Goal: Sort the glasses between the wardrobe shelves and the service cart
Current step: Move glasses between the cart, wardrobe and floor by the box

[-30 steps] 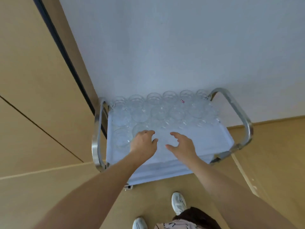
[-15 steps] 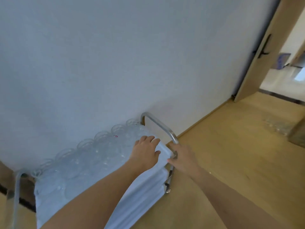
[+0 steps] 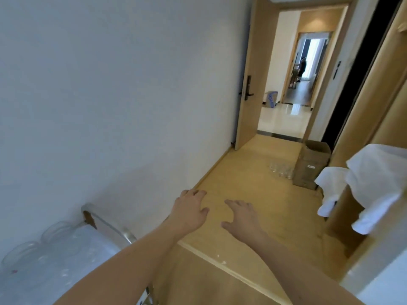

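Both hands hung in the air above the wooden floor (image 3: pixel 253 172), palms down, holding nothing. The left hand (image 3: pixel 189 211) had its fingers spread and relaxed, and the right hand (image 3: pixel 241 217) just beside it was the same, thumb out to the side. At the lower left stood the service cart (image 3: pixel 105 223), its metal handle curving up by the white wall (image 3: pixel 110 84), with clear glasses (image 3: pixel 55 232) standing in a row along the wall side of its white top. Further down the floor, another cluster of glasses (image 3: pixel 280 169) stood beside a cardboard box (image 3: pixel 311 164). White cloths (image 3: pixel 374 183) were draped over furniture at the right. An open door (image 3: pixel 247 84) led to a corridor.
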A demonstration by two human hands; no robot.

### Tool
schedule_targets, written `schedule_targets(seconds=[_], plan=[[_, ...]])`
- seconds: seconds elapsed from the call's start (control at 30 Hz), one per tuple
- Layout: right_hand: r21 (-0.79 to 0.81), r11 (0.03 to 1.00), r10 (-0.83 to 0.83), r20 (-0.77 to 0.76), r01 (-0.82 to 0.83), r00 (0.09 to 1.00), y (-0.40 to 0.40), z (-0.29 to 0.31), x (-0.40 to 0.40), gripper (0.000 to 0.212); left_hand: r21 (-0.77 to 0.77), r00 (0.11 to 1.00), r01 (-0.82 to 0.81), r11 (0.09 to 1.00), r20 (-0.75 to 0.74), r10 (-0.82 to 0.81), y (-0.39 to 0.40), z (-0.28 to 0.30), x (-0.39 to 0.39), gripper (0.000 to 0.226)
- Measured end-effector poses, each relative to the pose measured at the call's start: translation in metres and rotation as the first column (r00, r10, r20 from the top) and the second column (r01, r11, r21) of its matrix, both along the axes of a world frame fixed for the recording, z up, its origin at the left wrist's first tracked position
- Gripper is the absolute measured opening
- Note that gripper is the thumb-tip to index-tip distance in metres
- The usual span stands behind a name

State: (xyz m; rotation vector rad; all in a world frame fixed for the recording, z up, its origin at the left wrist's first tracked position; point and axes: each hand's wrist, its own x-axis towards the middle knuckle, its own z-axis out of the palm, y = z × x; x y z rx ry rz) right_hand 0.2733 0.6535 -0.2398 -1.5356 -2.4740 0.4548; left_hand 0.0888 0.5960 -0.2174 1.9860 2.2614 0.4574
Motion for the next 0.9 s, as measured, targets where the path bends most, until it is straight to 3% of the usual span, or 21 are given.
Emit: schedule_targets(seconds=[0.37,0.9], plan=[[-0.016,0.981,-0.194,0.007,0.194,0.981,0.120,-0.002,0.076,0.079,-0.011,0.990,0.137,0.990,0.017,-0.137,0.150,0.004,0.067,0.059],[-0.022,0.906,-0.422,0.028,0.422,0.906,0.353,0.007,0.056,0.079,-0.031,0.932,0.361,0.932,-0.006,-0.362,0.440,0.005,0.057,0.060]])
